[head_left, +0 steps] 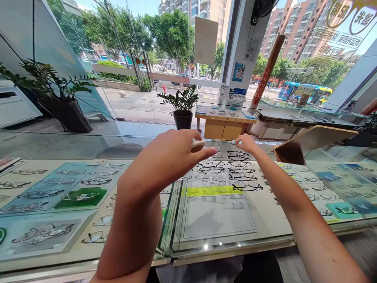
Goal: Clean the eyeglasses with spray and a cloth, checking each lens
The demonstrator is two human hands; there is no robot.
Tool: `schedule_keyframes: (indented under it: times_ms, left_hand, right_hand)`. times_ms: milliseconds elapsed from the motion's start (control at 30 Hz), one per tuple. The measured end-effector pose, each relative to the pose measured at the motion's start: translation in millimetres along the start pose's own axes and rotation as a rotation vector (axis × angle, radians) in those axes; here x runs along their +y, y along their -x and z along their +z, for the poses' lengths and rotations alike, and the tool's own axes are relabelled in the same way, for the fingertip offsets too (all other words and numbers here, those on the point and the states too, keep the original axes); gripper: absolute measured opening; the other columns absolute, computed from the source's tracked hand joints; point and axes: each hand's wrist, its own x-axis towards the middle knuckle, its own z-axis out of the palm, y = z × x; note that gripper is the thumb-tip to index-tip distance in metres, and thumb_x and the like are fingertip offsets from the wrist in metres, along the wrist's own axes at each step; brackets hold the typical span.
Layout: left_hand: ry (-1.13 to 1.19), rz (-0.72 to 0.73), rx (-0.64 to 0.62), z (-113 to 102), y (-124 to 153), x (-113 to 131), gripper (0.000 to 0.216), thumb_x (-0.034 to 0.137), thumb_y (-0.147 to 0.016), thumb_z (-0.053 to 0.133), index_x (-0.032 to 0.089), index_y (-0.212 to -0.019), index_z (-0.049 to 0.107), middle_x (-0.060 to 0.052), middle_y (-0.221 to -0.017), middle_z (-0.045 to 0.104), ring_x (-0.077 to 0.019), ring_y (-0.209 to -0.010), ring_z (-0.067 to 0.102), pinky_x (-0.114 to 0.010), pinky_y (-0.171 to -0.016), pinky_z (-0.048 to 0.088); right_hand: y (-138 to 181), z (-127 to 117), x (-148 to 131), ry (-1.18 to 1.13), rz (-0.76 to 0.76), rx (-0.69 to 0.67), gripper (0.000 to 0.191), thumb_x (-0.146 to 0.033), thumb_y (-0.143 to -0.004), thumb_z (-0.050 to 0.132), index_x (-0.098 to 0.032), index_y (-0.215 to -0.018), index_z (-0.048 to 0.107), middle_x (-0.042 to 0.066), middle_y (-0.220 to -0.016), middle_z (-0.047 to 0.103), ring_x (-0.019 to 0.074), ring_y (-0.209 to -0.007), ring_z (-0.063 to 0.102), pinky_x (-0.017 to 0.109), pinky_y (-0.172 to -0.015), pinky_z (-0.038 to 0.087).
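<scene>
My left hand (188,146) is raised above the glass counter, its fingers curled around a small white thing (198,144), perhaps a cloth, mostly hidden by the hand. Farther out, my right hand (246,143) has its thumb and fingers pinched at the edge of a pair of eyeglasses (231,142) at the far end of the counter. Below the hands, rows of dark-framed eyeglasses (241,171) lie in two columns. The nearest dark pair (247,186) rests by a yellow-green strip (212,191).
A grey rectangular mat (219,216) shows nearer to me. Glass display cases with more eyeglasses (96,181) extend to both sides. A brown wooden stand (312,141) is at right. Potted plants (182,104) and a low cabinet (225,129) stand by the window.
</scene>
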Motion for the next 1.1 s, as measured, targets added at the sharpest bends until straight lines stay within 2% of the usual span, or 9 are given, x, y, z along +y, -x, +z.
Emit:
schedule_keyframes:
  times_ms: [133,333,467,567,700,767,867,1000,1100]
  left_hand:
    - [0.000,0.019,-0.003,-1.4,2.8,-2.2,0.049,0.072,-0.091,0.062,0.025,-0.078,0.068,-0.004,-0.067,0.069,-0.0207,-0.057,0.058,-0.032,-0.056,0.034]
    - [-0.028,0.004,-0.025,-3.1,5.5,0.0,0.050,0.072,-0.091,0.062,0.025,-0.075,0.064,-0.005,-0.072,0.071,-0.0207,-0.060,0.059,-0.032,-0.056,0.032]
    - [-0.045,-0.009,-0.040,-3.3,5.8,2.2,0.053,0.075,-0.091,0.060,0.025,-0.075,0.063,-0.005,-0.073,0.071,-0.0215,-0.061,0.059,-0.032,-0.056,0.031]
    - [-0.053,0.003,-0.057,-3.4,5.9,2.9,0.051,0.073,-0.091,0.060,0.025,-0.076,0.064,-0.005,-0.072,0.071,-0.0222,-0.063,0.060,-0.032,-0.058,0.033]
    - [-0.097,0.010,-0.095,-0.1,7.1,9.5,0.044,0.067,-0.092,0.062,0.025,-0.081,0.068,-0.005,-0.076,0.073,-0.0234,-0.065,0.063,-0.033,-0.060,0.035]
    - [-0.130,0.027,-0.110,3.2,9.7,18.3,0.041,0.064,-0.092,0.063,0.025,-0.082,0.069,-0.005,-0.075,0.073,-0.0240,-0.065,0.063,-0.033,-0.060,0.034]
    - [-0.165,0.063,-0.170,9.5,13.5,35.4,0.035,0.058,-0.094,0.062,0.025,-0.082,0.069,-0.005,-0.077,0.074,-0.0247,-0.068,0.064,-0.033,-0.062,0.035]
    - [-0.188,0.064,-0.278,33.1,4.6,45.3,0.030,0.051,-0.092,0.063,0.024,-0.081,0.069,-0.007,-0.082,0.075,-0.0249,-0.073,0.066,-0.032,-0.063,0.034]
    - [-0.209,0.024,-0.336,73.9,-12.8,29.2,0.027,0.048,-0.089,0.064,0.023,-0.085,0.071,-0.009,-0.087,0.076,-0.0267,-0.080,0.068,-0.032,-0.063,0.033]
  right_hand:
    - [-13.3,22.4,14.0,0.070,0.081,-0.074,0.013,-0.022,-0.090,0.074,-0.022,-0.097,0.086,0.009,-0.115,0.083,0.0267,-0.117,0.067,0.032,-0.100,0.048]
    - [-27.4,38.1,16.2,0.096,0.112,-0.169,0.016,-0.022,-0.083,0.079,-0.024,-0.097,0.087,0.009,-0.110,0.084,0.0261,-0.110,0.072,0.031,-0.094,0.051]
    - [-26.3,32.2,13.0,0.055,0.105,-0.198,0.014,-0.016,-0.079,0.078,-0.024,-0.087,0.087,0.008,-0.101,0.085,0.0248,-0.100,0.074,0.030,-0.090,0.052]
    - [-18.4,12.7,7.0,-0.009,0.104,-0.148,0.015,-0.014,-0.080,0.073,-0.023,-0.082,0.085,0.007,-0.099,0.085,0.0234,-0.097,0.074,0.029,-0.087,0.051]
    - [13.1,-27.3,-13.8,-0.135,0.083,0.037,0.028,-0.021,-0.093,0.056,-0.019,-0.105,0.081,0.009,-0.114,0.082,0.0213,-0.101,0.071,0.029,-0.087,0.050]
    - [39.6,-46.2,-33.2,-0.222,0.049,0.113,0.030,-0.027,-0.096,0.051,-0.020,-0.106,0.079,0.007,-0.103,0.081,0.0187,-0.088,0.069,0.029,-0.080,0.050]
    - [83.6,-64.8,-69.5,-0.647,-0.115,0.235,0.025,-0.034,-0.092,0.059,-0.019,-0.092,0.078,0.003,-0.081,0.074,0.0169,-0.072,0.061,0.030,-0.071,0.046]
    - [122.9,-64.8,-105.0,-0.879,-0.176,0.249,0.024,-0.034,-0.092,0.057,-0.020,-0.084,0.075,-0.001,-0.067,0.062,0.0142,-0.063,0.048,0.030,-0.063,0.037]
    - [128.5,-47.9,-110.3,-1.006,-0.169,0.243,0.019,-0.035,-0.086,0.063,-0.019,-0.085,0.074,0.000,-0.074,0.066,0.0137,-0.065,0.046,0.029,-0.063,0.035]
